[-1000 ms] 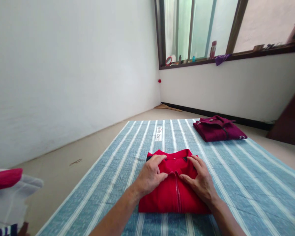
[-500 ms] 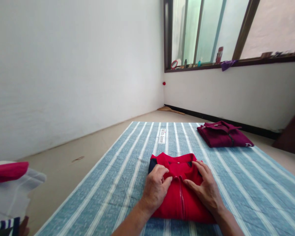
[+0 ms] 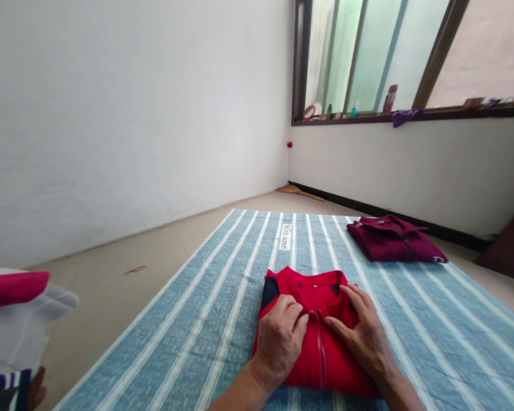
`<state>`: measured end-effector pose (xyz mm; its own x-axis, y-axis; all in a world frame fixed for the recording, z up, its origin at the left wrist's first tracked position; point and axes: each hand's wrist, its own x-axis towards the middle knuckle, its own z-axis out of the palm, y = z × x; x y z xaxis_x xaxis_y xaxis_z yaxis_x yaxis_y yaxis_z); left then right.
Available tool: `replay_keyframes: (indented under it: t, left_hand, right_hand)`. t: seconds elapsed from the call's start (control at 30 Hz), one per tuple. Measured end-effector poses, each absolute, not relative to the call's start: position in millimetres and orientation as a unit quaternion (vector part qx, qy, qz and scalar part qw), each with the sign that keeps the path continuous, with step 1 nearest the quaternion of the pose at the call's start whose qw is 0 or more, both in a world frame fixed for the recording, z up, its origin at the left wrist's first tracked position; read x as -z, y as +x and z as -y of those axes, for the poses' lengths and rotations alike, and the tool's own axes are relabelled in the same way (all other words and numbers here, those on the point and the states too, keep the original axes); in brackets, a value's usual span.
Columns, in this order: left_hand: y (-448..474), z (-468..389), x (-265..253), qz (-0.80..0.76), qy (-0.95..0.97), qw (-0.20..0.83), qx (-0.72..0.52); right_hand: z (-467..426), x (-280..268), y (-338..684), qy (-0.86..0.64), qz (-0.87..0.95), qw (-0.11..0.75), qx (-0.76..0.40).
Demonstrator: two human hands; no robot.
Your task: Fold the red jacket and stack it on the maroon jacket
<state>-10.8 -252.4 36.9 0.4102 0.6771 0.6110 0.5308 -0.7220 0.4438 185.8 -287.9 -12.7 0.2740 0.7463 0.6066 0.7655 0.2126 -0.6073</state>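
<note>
"Jacket first: how does it sit?"

"Folded and flat, the red jacket (image 3: 340,370) lies between and beneath my two hands. Its zip (image 3: 321,357) runs down the middle toward me at six o'clock, and its collar (image 3: 313,280) is at twelve. A dark blue panel (image 3: 269,292) shows at ten."

"And your hands?"

"My left hand (image 3: 281,341) comes in from seven o'clock, resting knuckles-up on the jacket's nine o'clock side. Its fingers are curled and the thumb is close to them, near the top of the zip; I can't tell whether cloth is pinched there. My right hand (image 3: 364,331) comes in from five o'clock, lying on the three o'clock side with fingers loosely spread toward the collar and the thumb apart from them, pointing at the zip."

"So from each hand, where is the zip?"

"At three o'clock from my left, at nine from my right. The collar is at one from my left, between ten and eleven from my right."

"Further out?"

"It all lies on a blue cloth with white stripes (image 3: 197,319). A 'With love' patch (image 3: 285,237) is between eleven and twelve, well apart from the jacket. A folded maroon garment (image 3: 389,242) lies between one and two, at the cloth's far edge."

"Beyond the cloth?"

"A thin loop (image 3: 135,270) on the floor near ten, and white sheer material (image 3: 15,337) with a red piece (image 3: 17,287) on it at nine."
</note>
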Motion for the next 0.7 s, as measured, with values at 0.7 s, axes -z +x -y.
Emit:
replay_keyframes:
  t: [0.7]
  left_hand:
    - [-11.3, 256.5, -32.2, -0.306, 0.854, 0.003, -0.421]
  right_hand:
    - [289.3, 12.5, 185.9, -0.63, 0.6, 0.493, 0.013]
